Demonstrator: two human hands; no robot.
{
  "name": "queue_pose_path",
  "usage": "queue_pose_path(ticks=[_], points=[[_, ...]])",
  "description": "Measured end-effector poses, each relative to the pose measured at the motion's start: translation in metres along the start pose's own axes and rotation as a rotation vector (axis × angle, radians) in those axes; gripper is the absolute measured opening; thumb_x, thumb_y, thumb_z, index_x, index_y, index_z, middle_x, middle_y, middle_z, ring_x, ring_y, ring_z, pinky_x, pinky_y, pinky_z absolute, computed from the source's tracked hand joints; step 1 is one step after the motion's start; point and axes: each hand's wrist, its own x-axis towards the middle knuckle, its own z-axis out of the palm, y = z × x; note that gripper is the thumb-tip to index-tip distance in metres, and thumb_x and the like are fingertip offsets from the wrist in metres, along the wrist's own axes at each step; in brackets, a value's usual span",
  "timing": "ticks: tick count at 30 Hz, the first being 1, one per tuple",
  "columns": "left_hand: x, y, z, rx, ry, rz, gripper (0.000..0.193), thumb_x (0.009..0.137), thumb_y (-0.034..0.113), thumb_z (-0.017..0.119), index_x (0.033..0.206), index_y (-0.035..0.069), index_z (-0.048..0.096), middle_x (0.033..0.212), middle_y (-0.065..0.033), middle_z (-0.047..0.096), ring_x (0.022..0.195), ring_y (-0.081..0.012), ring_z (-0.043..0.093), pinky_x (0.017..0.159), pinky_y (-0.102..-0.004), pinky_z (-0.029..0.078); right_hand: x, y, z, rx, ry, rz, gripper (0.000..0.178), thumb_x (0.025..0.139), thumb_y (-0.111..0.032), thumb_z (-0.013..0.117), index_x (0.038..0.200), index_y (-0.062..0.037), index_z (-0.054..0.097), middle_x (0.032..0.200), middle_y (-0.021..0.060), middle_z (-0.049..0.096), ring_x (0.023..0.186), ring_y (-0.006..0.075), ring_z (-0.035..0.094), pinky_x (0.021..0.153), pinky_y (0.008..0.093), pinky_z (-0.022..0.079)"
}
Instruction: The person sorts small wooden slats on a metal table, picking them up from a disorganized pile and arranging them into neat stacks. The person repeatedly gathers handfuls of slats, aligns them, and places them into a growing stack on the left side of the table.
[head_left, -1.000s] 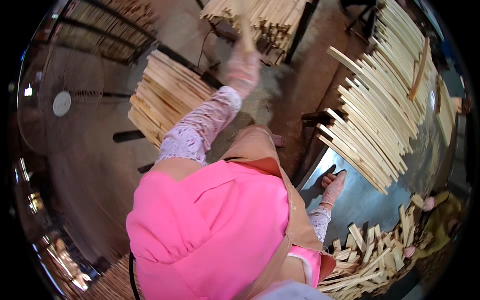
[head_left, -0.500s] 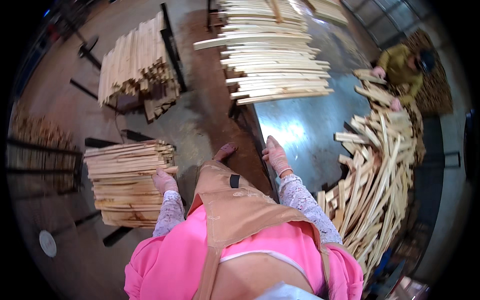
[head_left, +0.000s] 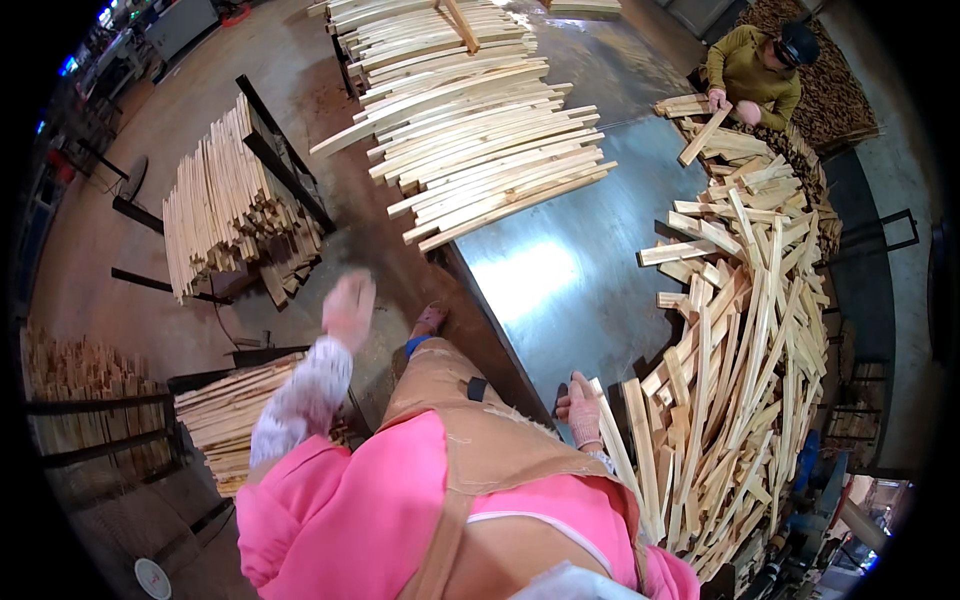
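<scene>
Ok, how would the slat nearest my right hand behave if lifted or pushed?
The slat looks straight, so it's probably stiff. It's narrow, pale wood, so likely fairly light. Its flat face suggests sliding rather than rolling.

Left fingers (head_left: 355, 287) ahead of right fingers (head_left: 574, 404)

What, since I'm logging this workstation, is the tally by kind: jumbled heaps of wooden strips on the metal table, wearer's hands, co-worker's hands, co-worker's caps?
Jumbled heap of wooden strips: 1
Wearer's left hand and right hand: 2
Co-worker's hands: 2
Co-worker's dark cap: 1
Total: 6
</scene>
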Motion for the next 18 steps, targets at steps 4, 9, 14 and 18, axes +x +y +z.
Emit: queue_pose_path(ticks=[4, 9, 14, 18], points=[[0.228, 0.004, 0.04, 0.139, 0.289, 0.306, 0.032, 0.103, 0.031, 0.065, 0.125, 0.008, 0.069, 0.127, -0.0144, 0.071, 0.119, -0.0371, 0.066, 0.103, -0.0494, 0.051, 0.008, -0.017, 0.012, -0.001, 0.151, 0.101, 0.046, 0.105, -0.047, 0.064, 0.137, -0.015, 0.068, 0.073, 0.0071, 0.068, 0.049, 0.0178, 0.06, 0.044, 0.0355, 0.048], [0.438, 0.017, 0.072, 0.293, -0.049, 0.026, 0.047, 0.102, 0.047, 0.061, 0.133, 0.014, 0.071, 0.135, -0.0166, 0.069, 0.127, -0.0371, 0.064, 0.11, -0.0501, 0.048, 0.02, -0.033, 0.021, 0.094, 0.302, 0.283, 0.041, 0.101, -0.044, 0.064, 0.121, -0.0085, 0.067, 0.073, 0.0097, 0.067, 0.049, 0.0214, 0.06, 0.042, 0.0376, 0.049], [0.538, -0.033, 0.108, 0.11, -0.545, -0.09, 0.062, 0.102, 0.058, 0.054, 0.138, 0.011, 0.071, 0.139, -0.0215, 0.07, 0.132, -0.0382, 0.064, 0.114, -0.0459, 0.046, 0.029, -0.049, 0.035, 0.183, 0.409, 0.361, 0.025, 0.1, -0.033, 0.063, 0.1, -0.0078, 0.06, 0.066, 0.009, 0.062, 0.044, 0.0214, 0.056, 0.037, 0.0346, 0.044], [0.565, -0.051, 0.124, 0.091, -0.54, -0.157, 0.063, 0.102, 0.057, 0.053, 0.138, 0.008, 0.071, 0.138, -0.0215, 0.071, 0.128, -0.0393, 0.065, 0.11, -0.0457, 0.05, 0.038, -0.056, 0.042, 0.21, 0.449, 0.409, 0.026, 0.102, -0.032, 0.062, 0.095, -0.0077, 0.056, 0.063, 0.0069, 0.057, 0.042, 0.0187, 0.051, 0.035, 0.0333, 0.04]])
